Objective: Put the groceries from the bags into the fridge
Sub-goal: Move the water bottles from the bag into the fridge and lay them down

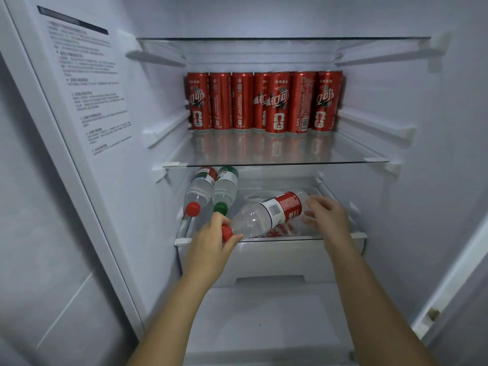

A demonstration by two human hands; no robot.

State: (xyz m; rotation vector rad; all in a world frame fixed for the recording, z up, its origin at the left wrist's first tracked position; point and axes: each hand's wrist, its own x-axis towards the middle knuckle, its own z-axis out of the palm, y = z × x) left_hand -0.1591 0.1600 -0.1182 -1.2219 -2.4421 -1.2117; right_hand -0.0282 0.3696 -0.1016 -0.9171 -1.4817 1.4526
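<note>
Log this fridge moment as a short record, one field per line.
left hand: grips the red cap end of the angled bottle
right hand: holds that bottle's base end
angled bottle: clear, red label, lying slantwise over the lowest shelf
stored bottles: red-capped bottle and green-capped bottle, lying side by side at that shelf's left, caps toward the front
red cans: upright in a row at the back of the middle glass shelf
</note>
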